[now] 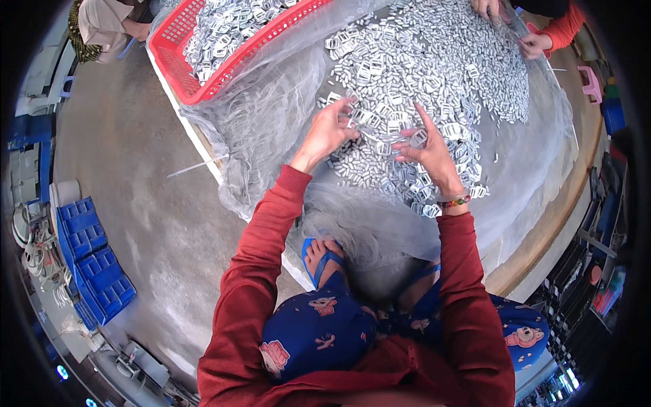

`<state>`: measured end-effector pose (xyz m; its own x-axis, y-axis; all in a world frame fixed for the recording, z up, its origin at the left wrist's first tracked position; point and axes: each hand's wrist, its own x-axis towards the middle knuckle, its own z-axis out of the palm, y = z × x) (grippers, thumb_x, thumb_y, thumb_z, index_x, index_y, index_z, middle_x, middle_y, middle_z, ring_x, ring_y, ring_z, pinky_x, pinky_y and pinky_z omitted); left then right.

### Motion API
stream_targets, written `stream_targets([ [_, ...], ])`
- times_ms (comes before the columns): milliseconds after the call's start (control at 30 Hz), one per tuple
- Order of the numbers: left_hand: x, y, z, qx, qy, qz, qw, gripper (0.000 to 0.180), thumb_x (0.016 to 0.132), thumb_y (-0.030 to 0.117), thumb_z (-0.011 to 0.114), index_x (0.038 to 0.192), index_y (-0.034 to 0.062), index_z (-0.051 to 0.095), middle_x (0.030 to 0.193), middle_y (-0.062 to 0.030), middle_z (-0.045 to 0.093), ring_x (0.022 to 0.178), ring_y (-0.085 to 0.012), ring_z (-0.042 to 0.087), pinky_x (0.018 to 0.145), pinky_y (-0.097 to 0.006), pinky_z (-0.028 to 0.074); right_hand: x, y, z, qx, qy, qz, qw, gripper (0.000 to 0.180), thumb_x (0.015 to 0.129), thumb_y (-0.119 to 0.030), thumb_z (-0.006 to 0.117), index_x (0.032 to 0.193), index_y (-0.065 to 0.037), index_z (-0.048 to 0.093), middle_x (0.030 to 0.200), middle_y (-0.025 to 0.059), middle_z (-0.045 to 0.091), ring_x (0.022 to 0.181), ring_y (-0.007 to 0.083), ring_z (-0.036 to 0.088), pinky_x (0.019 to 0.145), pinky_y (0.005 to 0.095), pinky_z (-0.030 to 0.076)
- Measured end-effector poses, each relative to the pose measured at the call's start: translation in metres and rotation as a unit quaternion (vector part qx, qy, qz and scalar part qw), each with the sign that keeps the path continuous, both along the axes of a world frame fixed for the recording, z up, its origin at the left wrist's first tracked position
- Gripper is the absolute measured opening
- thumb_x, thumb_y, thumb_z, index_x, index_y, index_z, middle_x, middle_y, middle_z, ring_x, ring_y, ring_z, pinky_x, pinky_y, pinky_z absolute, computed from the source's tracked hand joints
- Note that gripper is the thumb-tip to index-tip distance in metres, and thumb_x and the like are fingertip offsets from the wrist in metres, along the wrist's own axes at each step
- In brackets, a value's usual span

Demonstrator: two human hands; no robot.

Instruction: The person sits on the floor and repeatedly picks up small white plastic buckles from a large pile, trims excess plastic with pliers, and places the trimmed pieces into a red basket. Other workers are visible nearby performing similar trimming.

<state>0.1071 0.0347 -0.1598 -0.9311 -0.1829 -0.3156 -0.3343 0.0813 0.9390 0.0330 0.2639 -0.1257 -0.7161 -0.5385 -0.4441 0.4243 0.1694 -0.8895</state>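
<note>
My left hand [330, 130] rests at the near edge of the heap of small pale plastic buckles [434, 74], fingers curled down into the pieces — whether that grip has closed on one I cannot tell. My right hand [428, 150] lies just beside it, thumb and fingers pinching a single buckle [418, 138] while the forefinger points up over the pile. The heap lies on a grey mesh sheet [271, 95] draped across the counter [576, 183]. A red basket [196, 68] of the same buckles stands at the far left. Across the heap, another person's hands [536, 44] — in orange sleeves — work among the pieces.
</note>
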Motion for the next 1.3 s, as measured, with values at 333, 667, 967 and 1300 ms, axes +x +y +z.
stream_targets([
  [333, 0.012, -0.011, -0.008, 0.506, 0.064, 0.019, 0.860, 0.017, 0.090, 0.008, 0.059, 0.104, -0.0005, 0.058, 0.121, -0.0184, 0.057, 0.109, -0.0309, 0.060, 0.086, -0.044, 0.056, 0.012, 0.020, -0.009, -0.139, -0.179, -0.136, 0.964, 0.048, 0.095, -0.012, 0.055, 0.140, -0.004, 0.038, 0.116, 0.0182, 0.061, 0.100, 0.0265, 0.066, 0.071, 0.0332, 0.058],
  [667, 0.021, 0.005, -0.021, 0.283, -0.047, -0.042, 0.957, 0.021, 0.085, 0.016, 0.068, 0.103, 0.0082, 0.061, 0.082, -0.0030, 0.057, 0.064, -0.0113, 0.052, 0.047, -0.019, 0.037, 0.052, 0.041, -0.062, 0.348, 0.236, 0.025, 0.907, 0.037, 0.088, -0.015, 0.067, 0.123, -0.008, 0.059, 0.071, 0.0033, 0.059, 0.062, 0.0133, 0.058, 0.052, 0.0299, 0.045],
  [967, 0.018, 0.036, -0.028, -0.249, 0.163, -0.083, 0.951, 0.019, 0.084, 0.021, 0.069, 0.088, 0.0028, 0.065, 0.075, -0.0095, 0.060, 0.064, -0.0216, 0.057, 0.059, -0.032, 0.045, 0.039, 0.031, -0.068, 0.139, 0.121, -0.143, 0.973, 0.018, 0.089, -0.018, 0.068, 0.092, 0.000, 0.067, 0.069, 0.0059, 0.063, 0.059, 0.0122, 0.057, 0.049, 0.0280, 0.042],
  [1300, 0.024, -0.011, 0.000, 0.644, 0.136, 0.003, 0.753, 0.023, 0.084, 0.016, 0.054, 0.094, -0.0042, 0.055, 0.095, -0.0174, 0.054, 0.053, -0.0121, 0.044, 0.034, -0.018, 0.031, 0.010, 0.031, -0.015, -0.357, -0.101, -0.112, 0.922, 0.006, 0.083, -0.003, 0.053, 0.087, -0.007, 0.050, 0.083, 0.0133, 0.057, 0.061, 0.0202, 0.060, 0.033, 0.0198, 0.036],
])
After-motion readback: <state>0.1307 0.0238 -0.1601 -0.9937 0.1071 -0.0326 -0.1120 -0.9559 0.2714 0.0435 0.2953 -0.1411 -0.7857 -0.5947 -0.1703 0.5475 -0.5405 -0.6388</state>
